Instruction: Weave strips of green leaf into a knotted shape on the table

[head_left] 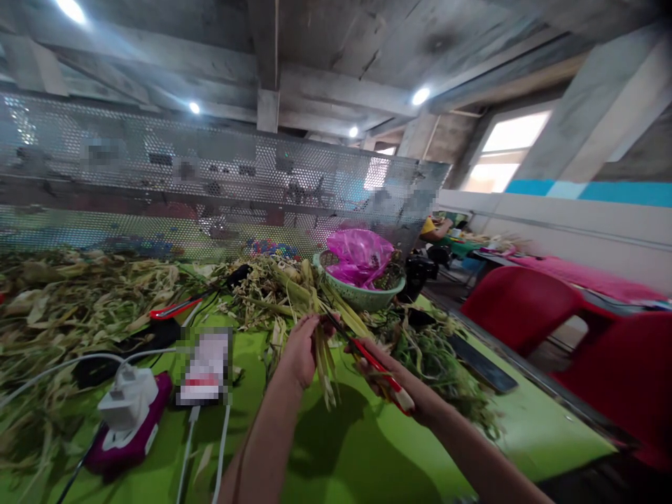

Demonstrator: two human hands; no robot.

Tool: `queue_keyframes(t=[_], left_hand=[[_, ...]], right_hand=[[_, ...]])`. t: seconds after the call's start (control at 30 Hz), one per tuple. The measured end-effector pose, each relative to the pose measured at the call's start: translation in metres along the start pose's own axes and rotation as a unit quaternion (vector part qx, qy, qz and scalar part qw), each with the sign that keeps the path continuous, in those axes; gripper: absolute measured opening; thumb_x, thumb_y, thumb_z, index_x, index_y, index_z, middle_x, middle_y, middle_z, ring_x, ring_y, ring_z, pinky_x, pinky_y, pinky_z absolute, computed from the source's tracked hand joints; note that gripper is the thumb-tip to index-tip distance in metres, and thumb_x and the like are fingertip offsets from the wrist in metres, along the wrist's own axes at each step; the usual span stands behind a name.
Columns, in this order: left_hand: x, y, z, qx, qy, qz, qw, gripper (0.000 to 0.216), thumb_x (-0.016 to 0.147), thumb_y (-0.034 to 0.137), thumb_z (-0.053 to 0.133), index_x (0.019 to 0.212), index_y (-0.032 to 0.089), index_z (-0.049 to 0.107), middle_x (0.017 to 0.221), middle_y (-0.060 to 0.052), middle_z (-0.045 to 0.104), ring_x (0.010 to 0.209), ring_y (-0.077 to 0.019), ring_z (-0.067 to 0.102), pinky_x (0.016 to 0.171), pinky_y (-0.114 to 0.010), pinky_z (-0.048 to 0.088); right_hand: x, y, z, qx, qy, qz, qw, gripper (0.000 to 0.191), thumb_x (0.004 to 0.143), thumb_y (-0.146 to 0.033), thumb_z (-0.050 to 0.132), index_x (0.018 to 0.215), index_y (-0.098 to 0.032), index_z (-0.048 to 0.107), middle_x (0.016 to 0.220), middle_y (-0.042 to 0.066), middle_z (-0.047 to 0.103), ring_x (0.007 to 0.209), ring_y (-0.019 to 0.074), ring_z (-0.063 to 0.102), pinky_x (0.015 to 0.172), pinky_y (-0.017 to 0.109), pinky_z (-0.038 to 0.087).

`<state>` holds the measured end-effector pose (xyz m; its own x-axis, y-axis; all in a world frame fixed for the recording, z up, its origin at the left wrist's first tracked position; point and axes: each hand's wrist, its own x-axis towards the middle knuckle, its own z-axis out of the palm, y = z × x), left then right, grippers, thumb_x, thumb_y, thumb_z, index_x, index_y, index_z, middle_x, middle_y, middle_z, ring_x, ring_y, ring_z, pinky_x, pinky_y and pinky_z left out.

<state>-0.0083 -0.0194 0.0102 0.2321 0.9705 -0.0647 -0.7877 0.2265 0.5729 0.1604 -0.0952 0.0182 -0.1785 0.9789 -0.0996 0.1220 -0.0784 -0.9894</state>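
Note:
My left hand (302, 350) is closed round a bundle of long pale-green leaf stalks (325, 318), held over the green table (357, 448). My right hand (386, 374) grips red-handled scissors (378, 367), their dark blades pointing up-left to the stalks just beside the left hand's fingers. The stalks' cut ends hang down below the left hand. A second pair of red-handled scissors (176, 308) lies on the table farther left.
Heaps of leaf trimmings (78, 294) cover the table's left and back. A green basket (362, 294) holds a pink plastic bag (360, 255). A white charger on a purple block (129, 413) with cables lies front left. A perforated metal screen (210, 189) stands behind. Red chairs (525, 304) are right.

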Motion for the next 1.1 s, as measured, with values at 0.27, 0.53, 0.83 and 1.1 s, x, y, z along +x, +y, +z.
queue_keyframes(t=[0.27, 0.53, 0.83, 1.1], left_hand=[[0.001, -0.001, -0.001, 0.005, -0.023, 0.005, 1.0, 0.012, 0.07, 0.02, 0.068, 0.077, 0.014, 0.06, 0.079, -0.009, 0.072, 0.09, -0.0226, 0.068, 0.088, -0.036, 0.051], [0.0, 0.001, 0.001, -0.017, -0.006, -0.013, 1.0, 0.006, 0.074, 0.017, 0.065, 0.077, 0.014, 0.06, 0.078, -0.008, 0.072, 0.081, -0.0197, 0.069, 0.079, -0.033, 0.053], [0.006, 0.005, -0.013, 0.035, 0.087, 0.013, 0.996, 0.027, 0.061, 0.024, 0.08, 0.079, 0.019, 0.061, 0.078, 0.001, 0.067, 0.064, -0.0087, 0.06, 0.056, -0.019, 0.042], [0.011, 0.008, -0.017, 0.047, 0.085, 0.048, 0.994, 0.036, 0.052, 0.033, 0.083, 0.075, 0.018, 0.061, 0.071, 0.003, 0.061, 0.059, -0.0069, 0.051, 0.054, -0.019, 0.035]], right_hand=[[-0.001, -0.005, 0.009, 0.04, 0.011, 0.024, 0.999, 0.04, 0.071, -0.045, 0.074, 0.105, -0.027, 0.064, 0.068, -0.005, 0.043, 0.048, 0.0045, 0.032, 0.041, 0.016, 0.023], [-0.002, 0.002, 0.008, 0.11, 0.06, 0.028, 0.992, 0.039, 0.068, -0.042, 0.075, 0.102, -0.027, 0.067, 0.073, -0.002, 0.058, 0.047, 0.0048, 0.041, 0.039, 0.015, 0.027], [0.011, -0.001, -0.054, -0.384, 0.19, -0.111, 0.897, 0.04, 0.079, -0.041, 0.058, 0.116, -0.027, 0.06, 0.087, 0.003, 0.071, 0.077, 0.0234, 0.064, 0.068, 0.032, 0.049], [0.006, -0.028, -0.085, -0.638, 0.203, -0.012, 0.743, 0.036, 0.088, -0.042, 0.044, 0.107, -0.026, 0.069, 0.107, 0.01, 0.071, 0.089, 0.03, 0.068, 0.072, 0.037, 0.05]])
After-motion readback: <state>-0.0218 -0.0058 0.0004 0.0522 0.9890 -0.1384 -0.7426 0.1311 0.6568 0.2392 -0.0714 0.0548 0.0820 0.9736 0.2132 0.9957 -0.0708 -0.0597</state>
